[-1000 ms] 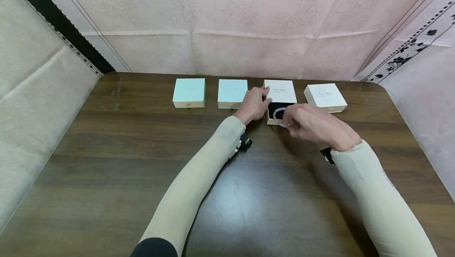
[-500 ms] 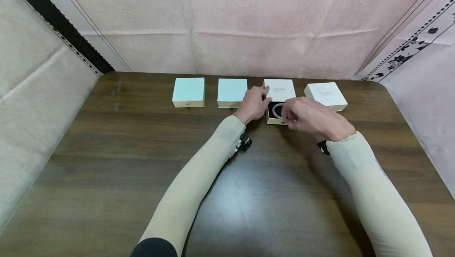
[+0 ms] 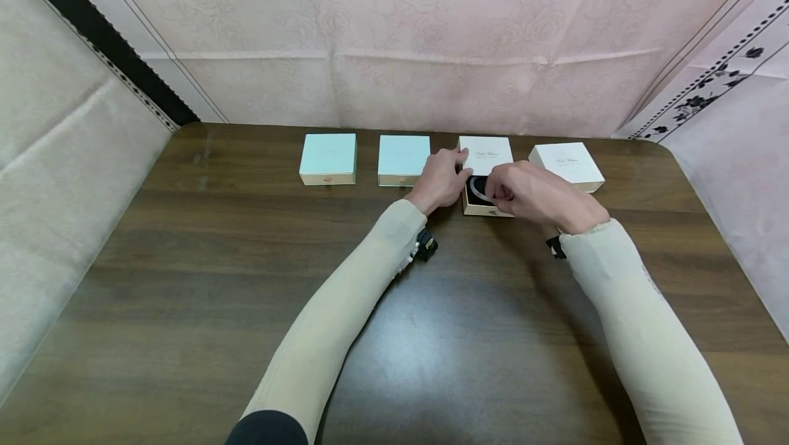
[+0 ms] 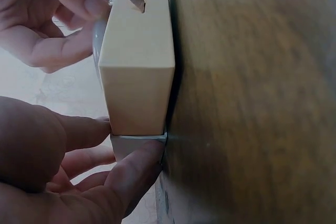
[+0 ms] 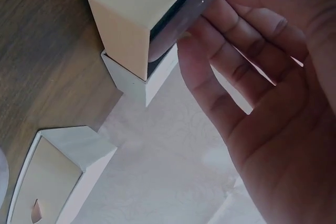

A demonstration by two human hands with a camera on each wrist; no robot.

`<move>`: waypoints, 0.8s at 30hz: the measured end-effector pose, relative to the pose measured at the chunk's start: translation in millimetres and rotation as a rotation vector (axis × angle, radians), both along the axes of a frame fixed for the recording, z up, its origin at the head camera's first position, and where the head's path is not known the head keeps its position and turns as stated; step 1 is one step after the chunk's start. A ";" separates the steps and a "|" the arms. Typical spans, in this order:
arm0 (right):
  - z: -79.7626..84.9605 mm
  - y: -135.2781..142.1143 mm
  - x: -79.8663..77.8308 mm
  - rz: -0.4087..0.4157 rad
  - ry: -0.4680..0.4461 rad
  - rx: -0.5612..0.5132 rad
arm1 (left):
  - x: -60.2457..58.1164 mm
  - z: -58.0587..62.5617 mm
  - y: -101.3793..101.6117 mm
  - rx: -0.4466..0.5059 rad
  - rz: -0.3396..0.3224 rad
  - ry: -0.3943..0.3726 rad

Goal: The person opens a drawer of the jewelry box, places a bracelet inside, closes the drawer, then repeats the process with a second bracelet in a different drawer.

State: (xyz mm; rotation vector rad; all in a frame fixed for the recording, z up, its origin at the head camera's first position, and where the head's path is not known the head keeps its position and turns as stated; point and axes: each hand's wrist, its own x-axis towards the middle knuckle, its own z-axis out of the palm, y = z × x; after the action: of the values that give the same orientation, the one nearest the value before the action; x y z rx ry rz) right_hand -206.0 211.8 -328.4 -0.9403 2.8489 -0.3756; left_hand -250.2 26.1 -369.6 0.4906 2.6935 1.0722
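A white drawer-style gift box (image 3: pixel 485 155) stands near the table's far edge, its cream drawer (image 3: pixel 488 211) pulled out toward me, showing a black lining. My left hand (image 3: pixel 440 179) grips the box's outer sleeve at its left side; in the left wrist view the thumb and fingers lie against the white sleeve (image 4: pixel 131 146). A pale, translucent bangle (image 5: pixel 178 24) is pinched between the thumb and fingers of my right hand (image 3: pixel 542 198). It lies tilted at the drawer's mouth, partly within the black lining. My right fingers hide part of the bangle in the head view.
Two pale turquoise boxes (image 3: pixel 329 157) stand to the left in the same row. Another white box (image 3: pixel 567 163) sits at the right, slightly turned. Behind the wooden table (image 3: pixel 394 308) hangs a pink patterned cloth (image 3: pixel 394 41).
My right hand has moved slightly left and away from me, bringing the bangle from the drawer's front edge farther over the black lining. The left hand has stayed on the sleeve.
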 end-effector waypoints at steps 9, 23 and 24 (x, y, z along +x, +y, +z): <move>-4.1 0.1 -3.3 -0.039 -0.013 -0.008 | -1.3 -0.1 1.1 -0.012 0.010 0.010; -9.3 1.1 -2.8 -0.003 0.016 -0.004 | -1.2 -0.6 0.8 -0.016 0.005 0.040; -8.6 1.2 -1.9 0.001 0.029 0.000 | -1.1 -0.1 0.6 -0.017 0.004 0.037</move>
State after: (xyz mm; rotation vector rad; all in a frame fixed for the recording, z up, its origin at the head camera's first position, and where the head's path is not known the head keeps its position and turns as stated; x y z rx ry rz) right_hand -207.8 213.0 -336.9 -0.9552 2.8741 -0.3655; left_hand -251.3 26.7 -369.8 0.5071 2.7346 1.0501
